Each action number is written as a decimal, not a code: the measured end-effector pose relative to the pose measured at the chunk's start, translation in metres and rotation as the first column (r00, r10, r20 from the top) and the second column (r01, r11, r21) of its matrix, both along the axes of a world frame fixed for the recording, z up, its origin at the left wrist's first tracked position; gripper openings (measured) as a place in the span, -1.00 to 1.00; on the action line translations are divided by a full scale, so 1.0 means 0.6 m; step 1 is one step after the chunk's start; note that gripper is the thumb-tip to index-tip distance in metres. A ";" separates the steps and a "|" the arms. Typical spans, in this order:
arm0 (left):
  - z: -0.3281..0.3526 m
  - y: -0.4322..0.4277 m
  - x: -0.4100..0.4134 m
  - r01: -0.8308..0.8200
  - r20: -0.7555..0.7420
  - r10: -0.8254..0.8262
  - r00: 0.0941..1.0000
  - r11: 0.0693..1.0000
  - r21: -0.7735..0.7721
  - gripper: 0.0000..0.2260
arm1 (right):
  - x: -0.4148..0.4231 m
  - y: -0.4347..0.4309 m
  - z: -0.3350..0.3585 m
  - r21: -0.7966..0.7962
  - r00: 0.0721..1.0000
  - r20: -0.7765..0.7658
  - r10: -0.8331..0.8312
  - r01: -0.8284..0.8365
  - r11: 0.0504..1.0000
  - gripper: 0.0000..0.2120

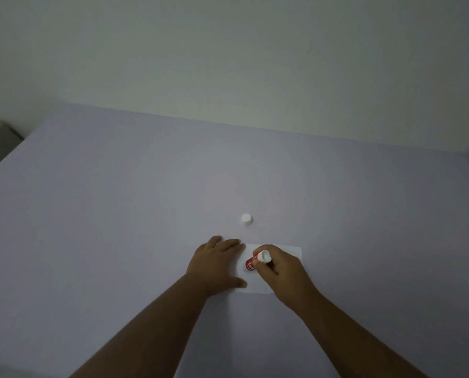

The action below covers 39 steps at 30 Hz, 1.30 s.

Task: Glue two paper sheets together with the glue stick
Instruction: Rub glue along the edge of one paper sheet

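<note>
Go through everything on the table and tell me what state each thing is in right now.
Glue stick: uncapped, tilted, gripped.
Cap: off, standing alone on the table.
Paper: flat, pinned down; one sheet or two, cannot tell.
Left hand: flat on the paper.
Right hand: closed around the glue stick.

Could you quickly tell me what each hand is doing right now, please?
Left hand: open, flat on the paper.
Right hand: closed around the glue stick.
</note>
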<state>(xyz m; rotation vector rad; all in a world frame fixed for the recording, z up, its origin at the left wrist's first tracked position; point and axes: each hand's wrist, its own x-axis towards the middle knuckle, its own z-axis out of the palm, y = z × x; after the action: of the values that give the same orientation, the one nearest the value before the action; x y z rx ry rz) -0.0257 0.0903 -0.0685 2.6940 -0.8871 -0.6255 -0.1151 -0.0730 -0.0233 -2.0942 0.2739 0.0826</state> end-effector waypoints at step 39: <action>-0.006 0.005 0.009 0.029 -0.061 -0.029 0.998 1.000 0.008 -0.15 | 0.040 -0.035 0.001 -0.173 0.995 0.059 -0.077 0.087 0.981 -0.92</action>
<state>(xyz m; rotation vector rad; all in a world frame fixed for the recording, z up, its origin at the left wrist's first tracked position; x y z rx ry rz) -0.0203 0.0933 -0.0723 2.6591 -0.9110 -0.7158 -0.0913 -0.0938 -0.0226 -2.2531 0.3462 -0.0477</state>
